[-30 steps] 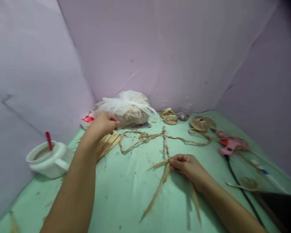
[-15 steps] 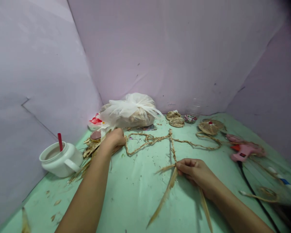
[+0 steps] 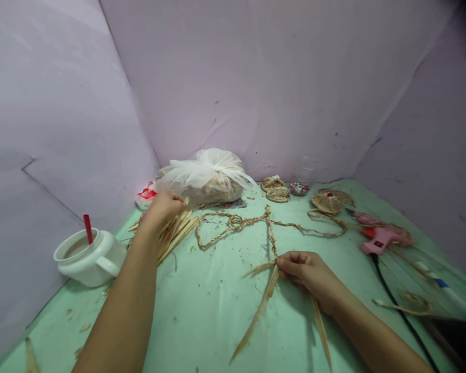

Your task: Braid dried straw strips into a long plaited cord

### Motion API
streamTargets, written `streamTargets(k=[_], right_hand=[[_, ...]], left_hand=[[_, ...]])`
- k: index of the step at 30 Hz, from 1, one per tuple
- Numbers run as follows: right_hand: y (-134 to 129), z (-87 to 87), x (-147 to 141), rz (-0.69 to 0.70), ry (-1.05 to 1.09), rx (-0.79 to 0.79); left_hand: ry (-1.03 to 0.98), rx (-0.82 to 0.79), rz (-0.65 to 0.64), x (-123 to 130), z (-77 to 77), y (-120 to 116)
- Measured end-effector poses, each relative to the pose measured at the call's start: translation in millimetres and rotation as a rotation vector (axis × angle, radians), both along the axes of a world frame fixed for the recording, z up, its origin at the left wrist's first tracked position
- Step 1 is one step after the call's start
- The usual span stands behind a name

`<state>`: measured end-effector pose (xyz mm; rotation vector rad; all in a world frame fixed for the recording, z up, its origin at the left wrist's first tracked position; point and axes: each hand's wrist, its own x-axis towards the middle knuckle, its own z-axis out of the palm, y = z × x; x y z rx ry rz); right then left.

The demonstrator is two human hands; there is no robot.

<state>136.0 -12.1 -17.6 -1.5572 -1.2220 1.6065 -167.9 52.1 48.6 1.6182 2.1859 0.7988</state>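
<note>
My right hand (image 3: 305,269) pinches the lower end of a braid of dried leaf strips (image 3: 271,235), where the strands split apart. Loose strands (image 3: 258,316) fan out below and to the left of the fingers, and another hangs under the palm. The braid's upper part runs across the table as a long twisted cord with a loop on the left. Over a pile of dried leaf strips (image 3: 178,235), my left hand (image 3: 165,207) is closed, with the pale tip of a strip showing beyond its fingers.
At left stands a white pot (image 3: 91,264) with a red stick in it. A tied white plastic bag (image 3: 209,178) lies at the back. Coiled woven discs (image 3: 277,194), a container of beads (image 3: 299,189) and a woven round piece (image 3: 330,201) sit beyond. A pink glue gun (image 3: 382,238) with black cord is at right.
My left hand has lifted and moved left over the pile, uncovering more of the strips. My right hand keeps its pinch on the braid. The view has shifted slightly.
</note>
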Motion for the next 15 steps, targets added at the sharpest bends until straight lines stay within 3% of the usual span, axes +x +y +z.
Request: streamTargets(k=[4, 6, 8, 12, 15], right_hand=[[0, -2.2, 1, 0.009, 0.016, -0.012], [1, -2.8, 2, 0.012, 0.035, -0.015], [2, -3.1, 2, 0.013, 0.045, -0.009], [3, -2.8, 3, 0.014, 0.054, -0.003], [2, -1.8, 3, 0.016, 0.059, -0.003]], left_hand=[[-0.445, 0.487, 0.073, 7, 33.3, -11], [-0.51, 0.719, 0.018, 18, 47.6, -19], [-0.454, 0.875, -0.053, 32, 57.5, -29], [-0.249, 0.734, -0.235, 62, 64.0, -45], [0.023, 0.826, -0.248, 80, 63.8, -51]])
